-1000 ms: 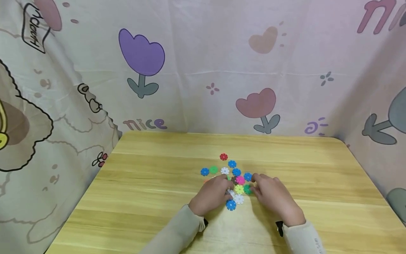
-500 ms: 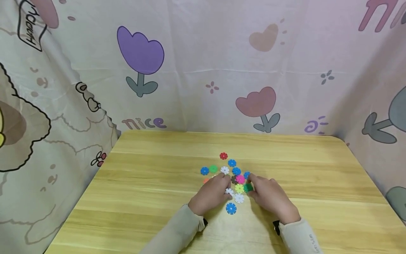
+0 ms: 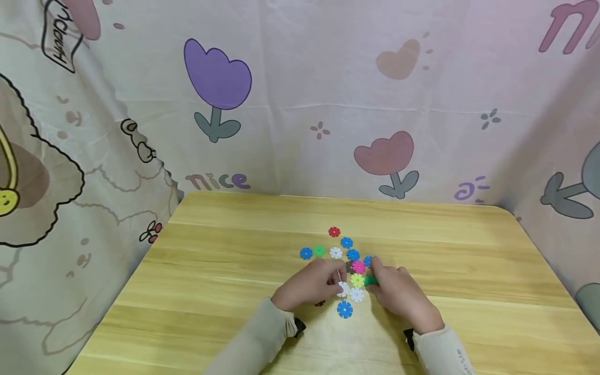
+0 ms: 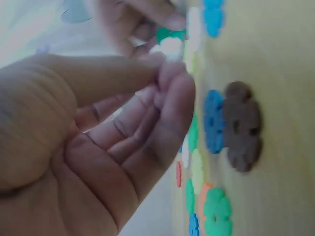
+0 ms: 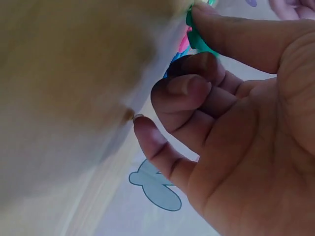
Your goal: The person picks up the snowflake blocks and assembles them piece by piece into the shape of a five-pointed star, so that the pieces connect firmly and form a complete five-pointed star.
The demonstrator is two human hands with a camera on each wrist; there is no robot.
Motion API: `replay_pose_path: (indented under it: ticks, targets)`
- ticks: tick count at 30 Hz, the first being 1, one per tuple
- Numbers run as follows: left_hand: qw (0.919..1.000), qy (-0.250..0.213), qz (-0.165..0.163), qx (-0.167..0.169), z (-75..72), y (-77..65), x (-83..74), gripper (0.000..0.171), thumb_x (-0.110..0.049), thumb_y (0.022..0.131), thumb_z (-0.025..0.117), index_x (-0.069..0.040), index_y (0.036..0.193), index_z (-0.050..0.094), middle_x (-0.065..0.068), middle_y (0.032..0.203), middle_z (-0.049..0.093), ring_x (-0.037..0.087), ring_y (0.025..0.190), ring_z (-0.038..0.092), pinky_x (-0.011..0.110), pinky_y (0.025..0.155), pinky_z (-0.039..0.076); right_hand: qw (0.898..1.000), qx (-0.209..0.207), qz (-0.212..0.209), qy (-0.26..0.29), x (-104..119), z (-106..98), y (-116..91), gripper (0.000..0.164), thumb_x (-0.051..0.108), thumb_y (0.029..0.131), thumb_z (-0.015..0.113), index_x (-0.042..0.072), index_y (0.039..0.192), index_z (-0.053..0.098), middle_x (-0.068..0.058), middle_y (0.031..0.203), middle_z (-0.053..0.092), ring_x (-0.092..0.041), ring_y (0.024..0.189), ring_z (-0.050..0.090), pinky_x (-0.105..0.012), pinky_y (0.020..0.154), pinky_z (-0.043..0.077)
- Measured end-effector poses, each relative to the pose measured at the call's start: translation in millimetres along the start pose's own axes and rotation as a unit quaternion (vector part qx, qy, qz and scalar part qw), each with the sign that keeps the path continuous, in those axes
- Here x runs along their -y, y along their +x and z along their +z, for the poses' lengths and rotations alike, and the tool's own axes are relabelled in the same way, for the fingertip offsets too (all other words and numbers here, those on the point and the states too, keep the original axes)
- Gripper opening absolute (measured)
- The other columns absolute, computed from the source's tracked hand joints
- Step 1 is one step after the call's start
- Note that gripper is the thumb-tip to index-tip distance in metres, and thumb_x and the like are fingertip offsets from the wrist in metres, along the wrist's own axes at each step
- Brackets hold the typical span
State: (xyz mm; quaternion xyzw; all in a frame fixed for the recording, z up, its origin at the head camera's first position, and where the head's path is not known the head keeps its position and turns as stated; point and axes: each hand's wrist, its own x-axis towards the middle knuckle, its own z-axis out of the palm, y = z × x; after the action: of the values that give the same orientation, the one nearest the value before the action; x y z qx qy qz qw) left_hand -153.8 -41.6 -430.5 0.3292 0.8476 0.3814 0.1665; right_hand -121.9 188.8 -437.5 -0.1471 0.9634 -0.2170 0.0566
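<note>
L hand (image 3: 311,284): pinching white disc (image 3: 344,289) at edge, prob. to keep rim free. R hand (image 3: 405,294): green disc (image 3: 370,280), pinched tilted, likely ditto. Loose discs (image 3: 358,266): on tbl. (image 3: 225,250) nr. hands, apparently for reach.

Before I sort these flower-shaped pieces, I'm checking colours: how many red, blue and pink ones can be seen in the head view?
Red piece: 1
Blue pieces: 5, one partly covered
Pink piece: 1
Total: 7 visible; others may be hidden.
</note>
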Motion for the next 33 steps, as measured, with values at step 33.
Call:
replay_pose_path:
  ticks: [33]
  targets:
    - [0.9216, -0.385, -0.008, -0.052, -39.0, -29.3, -21.7, 0.017, -0.003, 0.101, 0.067, 0.006, 0.115, 0.069, 0.012, 0.093, 0.073, 0.018, 0.077, 0.074, 0.046, 0.079, 0.064, 0.946, -0.19, -0.238, 0.108, 56, -59, -13, 0.036, -0.012, 0.087, 0.075, 0.022, 0.092, 0.065, 0.022, 0.081, 0.061, -0.001, 0.07, 0.054, -0.029, 0.067, 0.054]
